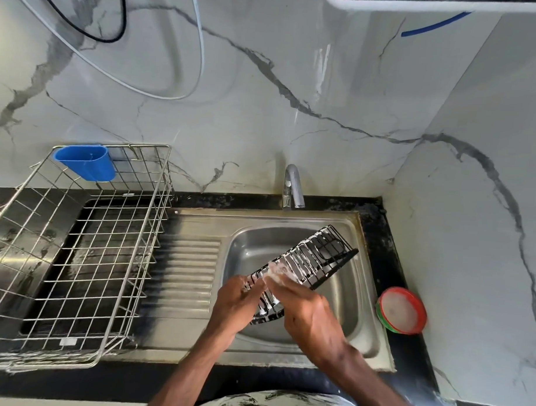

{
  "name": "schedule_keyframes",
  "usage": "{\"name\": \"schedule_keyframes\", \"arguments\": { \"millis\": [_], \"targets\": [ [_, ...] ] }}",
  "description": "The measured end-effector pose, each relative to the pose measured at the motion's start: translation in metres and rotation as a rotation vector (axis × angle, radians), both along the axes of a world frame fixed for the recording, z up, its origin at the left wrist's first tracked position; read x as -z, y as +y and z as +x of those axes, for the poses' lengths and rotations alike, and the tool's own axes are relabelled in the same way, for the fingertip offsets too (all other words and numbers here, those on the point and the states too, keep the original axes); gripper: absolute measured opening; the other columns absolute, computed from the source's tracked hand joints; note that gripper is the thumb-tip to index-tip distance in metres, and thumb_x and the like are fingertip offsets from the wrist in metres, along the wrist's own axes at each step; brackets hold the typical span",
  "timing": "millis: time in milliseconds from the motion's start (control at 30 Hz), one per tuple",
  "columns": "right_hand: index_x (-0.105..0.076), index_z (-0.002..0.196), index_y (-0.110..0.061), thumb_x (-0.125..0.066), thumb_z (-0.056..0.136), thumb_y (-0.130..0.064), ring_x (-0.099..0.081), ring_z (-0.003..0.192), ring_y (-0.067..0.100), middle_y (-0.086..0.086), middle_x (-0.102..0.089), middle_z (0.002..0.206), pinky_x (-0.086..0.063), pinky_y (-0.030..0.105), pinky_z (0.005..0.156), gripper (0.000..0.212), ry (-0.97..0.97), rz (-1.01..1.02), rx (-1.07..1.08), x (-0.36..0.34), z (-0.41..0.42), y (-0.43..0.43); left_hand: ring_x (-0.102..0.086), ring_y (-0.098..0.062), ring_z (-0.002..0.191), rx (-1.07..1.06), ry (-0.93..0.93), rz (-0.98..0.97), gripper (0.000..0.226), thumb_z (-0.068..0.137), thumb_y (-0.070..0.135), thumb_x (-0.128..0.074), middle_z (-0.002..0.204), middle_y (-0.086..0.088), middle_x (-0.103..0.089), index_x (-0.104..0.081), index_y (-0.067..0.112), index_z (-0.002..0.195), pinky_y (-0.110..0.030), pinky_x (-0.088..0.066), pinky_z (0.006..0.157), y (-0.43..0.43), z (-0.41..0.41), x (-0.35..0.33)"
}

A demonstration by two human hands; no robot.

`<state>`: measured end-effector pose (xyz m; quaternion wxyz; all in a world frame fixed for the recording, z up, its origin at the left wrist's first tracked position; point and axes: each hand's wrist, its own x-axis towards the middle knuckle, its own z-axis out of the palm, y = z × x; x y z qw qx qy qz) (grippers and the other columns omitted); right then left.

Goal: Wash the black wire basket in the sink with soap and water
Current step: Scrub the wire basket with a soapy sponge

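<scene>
Lower centre-right of the frame: black wire basket (pixel 315 257), long and narrow, held aslant above the bowl of the steel sink (pixel 196 221), far end raised toward the right rim, near end low toward the bottom of the frame. White soap foam along many of the wires.

Left hand (pixel 236 302) at the near end of the basket, grip closed around the wires there, fingers curled in from the left.

Right hand (pixel 308 313) just right of the left one, reaching up along the top of the basket, fingertips buried in a whitish, foamy blur on the wires. Grip here impossible to tell: open and pressing, or closed round something soapy.

Above the bowl, at the back edge of the sink, a chrome tap (pixel 293 185). Ribbed draining board left of the bowl.

On the black surface (pixel 390 261) to the right of the sink, near the wall, a round red-rimmed tub (pixel 402 310) with pale, soapy contents.

Left of the frame: large steel dish rack (pixel 76 257) on the surface, a blue plastic cup (pixel 86 161) hooked on its back rail.

Behind all, white veined marble wall; upper left, a black cable (pixel 122 30) and a white hose (pixel 201 63) hanging in loops.
</scene>
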<state>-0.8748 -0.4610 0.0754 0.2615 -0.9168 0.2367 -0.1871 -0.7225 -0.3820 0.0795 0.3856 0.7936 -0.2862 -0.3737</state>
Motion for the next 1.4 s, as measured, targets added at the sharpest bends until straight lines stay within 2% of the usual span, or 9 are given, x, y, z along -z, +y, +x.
{"name": "schedule_keyframes", "arguments": {
  "millis": [300,567,600,633,733,933,1100,1300,1400],
  "targets": [
    [-0.068,0.124,-0.006,-0.050,0.088,0.022,-0.067,0.116,0.028,0.015,-0.060,0.136,-0.061,0.040,0.085,0.049,-0.032,-0.054,0.201,0.009,-0.002,-0.077,-0.044,-0.016,0.055,-0.003,0.023,0.045,0.055,0.100,0.043,-0.062,0.053,0.007,-0.039,-0.065,-0.012,0.097,-0.029,-0.049,0.061,0.003,0.001,0.005],
    [-0.061,0.136,-0.015,-0.038,0.080,0.010,-0.067,0.119,0.025,0.008,-0.061,0.141,-0.061,0.041,0.087,0.065,-0.066,0.007,-0.088,-0.005,0.010,-0.001,-0.044,-0.004,0.046,-0.001,-0.070,0.082,0.040,0.107,0.036,-0.050,0.060,-0.004,-0.056,-0.057,0.013,0.075,-0.023,-0.039,0.051,-0.003,0.009,0.008],
    [-0.061,0.136,-0.015,-0.036,0.081,0.010,-0.068,0.117,0.025,0.010,-0.061,0.140,-0.062,0.039,0.083,0.065,-0.068,0.003,-0.086,-0.005,0.010,-0.008,-0.042,-0.004,0.044,-0.003,-0.056,0.073,0.037,0.107,0.038,-0.051,0.077,0.024,-0.040,-0.058,0.016,0.078,-0.023,-0.041,0.051,-0.003,0.009,0.006],
    [-0.062,0.135,-0.013,-0.036,0.082,0.013,-0.068,0.116,0.026,0.012,-0.062,0.138,-0.062,0.036,0.081,0.065,-0.065,-0.002,-0.064,-0.004,0.011,-0.019,-0.038,-0.005,0.042,-0.001,-0.028,0.065,0.033,0.105,0.042,-0.054,0.095,0.002,-0.052,-0.061,0.018,0.083,-0.026,-0.049,0.053,-0.003,0.007,0.003],
    [-0.064,0.130,-0.004,-0.050,0.078,0.026,-0.068,0.115,0.026,0.017,-0.065,0.130,-0.058,0.031,0.091,0.061,-0.096,-0.019,0.059,-0.005,0.021,-0.047,-0.048,-0.005,0.040,-0.004,0.050,0.100,0.038,0.098,0.054,-0.059,0.046,-0.012,-0.054,-0.069,0.017,0.097,-0.051,-0.063,0.082,-0.006,0.007,0.001],
    [-0.068,0.127,-0.014,-0.055,0.069,0.021,-0.070,0.112,0.024,0.010,-0.068,0.129,-0.063,0.040,0.075,0.069,-0.139,-0.015,-0.026,0.000,0.008,-0.009,-0.044,-0.018,0.060,-0.085,0.061,0.031,0.054,0.095,0.057,-0.056,0.051,0.013,-0.033,-0.069,0.004,0.092,-0.050,-0.060,0.077,-0.008,0.023,0.003],
    [-0.065,0.131,-0.016,-0.042,0.077,0.008,-0.073,0.104,0.026,0.010,-0.068,0.131,-0.063,0.038,0.067,0.063,-0.132,-0.058,-0.140,0.001,-0.009,-0.008,-0.066,-0.037,0.060,-0.028,-0.078,0.021,0.060,0.100,0.055,-0.054,0.080,-0.028,-0.071,-0.072,-0.001,0.092,-0.049,-0.061,0.064,-0.011,0.029,0.013],
    [-0.063,0.132,-0.008,-0.050,0.076,0.015,-0.066,0.117,0.025,0.014,-0.066,0.131,-0.051,0.024,0.103,0.062,-0.225,-0.151,-0.262,0.000,-0.005,0.005,-0.060,-0.016,0.056,0.034,0.062,-0.038,0.045,0.096,0.045,-0.066,0.056,0.000,-0.064,-0.067,0.009,0.068,-0.038,-0.048,0.060,-0.013,0.019,0.007],
    [-0.061,0.134,-0.013,-0.051,0.075,0.017,-0.070,0.108,0.024,0.014,-0.067,0.129,-0.061,0.029,0.084,0.067,-0.230,-0.153,-0.205,0.002,-0.007,-0.004,-0.062,-0.014,0.055,0.034,0.059,-0.006,0.033,0.101,0.029,-0.065,0.053,0.006,-0.062,-0.068,0.003,0.080,-0.052,-0.058,0.068,-0.017,0.017,0.000]
  ]
}}
